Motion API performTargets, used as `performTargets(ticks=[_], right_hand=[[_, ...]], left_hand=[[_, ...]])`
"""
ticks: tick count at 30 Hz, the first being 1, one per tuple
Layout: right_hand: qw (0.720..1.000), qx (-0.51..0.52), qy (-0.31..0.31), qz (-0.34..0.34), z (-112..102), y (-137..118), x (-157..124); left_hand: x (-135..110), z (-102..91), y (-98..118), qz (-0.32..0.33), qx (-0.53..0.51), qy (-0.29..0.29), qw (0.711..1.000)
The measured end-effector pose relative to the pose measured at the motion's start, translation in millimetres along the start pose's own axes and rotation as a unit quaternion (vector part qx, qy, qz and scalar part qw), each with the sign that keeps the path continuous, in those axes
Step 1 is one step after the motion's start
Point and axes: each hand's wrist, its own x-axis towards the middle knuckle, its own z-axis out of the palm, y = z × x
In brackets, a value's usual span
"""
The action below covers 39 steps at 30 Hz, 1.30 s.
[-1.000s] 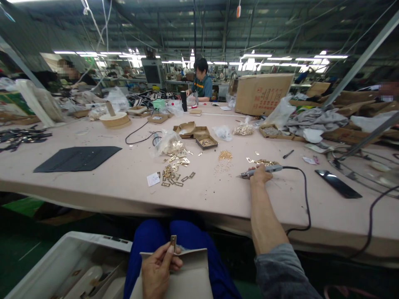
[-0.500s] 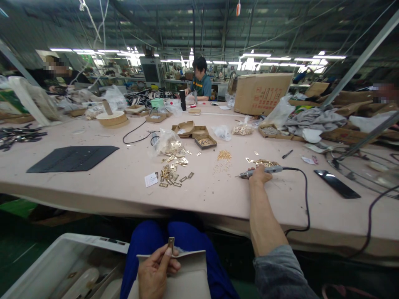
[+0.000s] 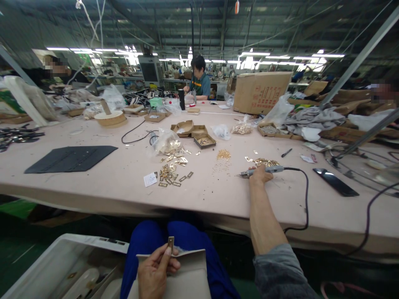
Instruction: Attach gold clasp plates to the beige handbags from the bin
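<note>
My left hand (image 3: 158, 268) is closed over my lap, thumb and fingers pinching a small metal plate (image 3: 170, 244) upright at the upper edge of a beige panel (image 3: 187, 276). The panel lies across my blue-trousered knees. Out on the table, my right hand (image 3: 261, 174) is wrapped round a grey pen-shaped electric screwdriver (image 3: 274, 169), its tip pointing left and a black cord trailing from its back end. Just beyond that hand lies a pile of gold metal plates (image 3: 264, 162). Tiny gold screws (image 3: 223, 155) are heaped to the left of the screwdriver tip.
More metal plates (image 3: 170, 176) lie loose beside a plastic bag (image 3: 168, 143). Small cardboard boxes (image 3: 205, 141) stand behind. A black sheet (image 3: 71, 159) is at left, a dark phone-like slab (image 3: 336, 182) at right. A white bin (image 3: 62, 245) sits by my left knee. A co-worker (image 3: 201, 81) sits across.
The view has shifted very slightly. Both hands keep their places and holds, with the screwdriver at the same spot over the table.
</note>
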Motion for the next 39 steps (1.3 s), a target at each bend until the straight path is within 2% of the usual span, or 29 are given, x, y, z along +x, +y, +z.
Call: performTargets(ticks=[12, 39], right_hand=[[1.0, 0.008, -0.015, 0.004, 4, 4, -2], [1.0, -0.004, -0.011, -0.019, -1, -1, -8]], left_hand=[[-2, 5.8, 11, -0.008, 0.001, 0.008, 1.0], [-2, 4.3, 8, -0.003, -0.017, 0.0, 1.0]])
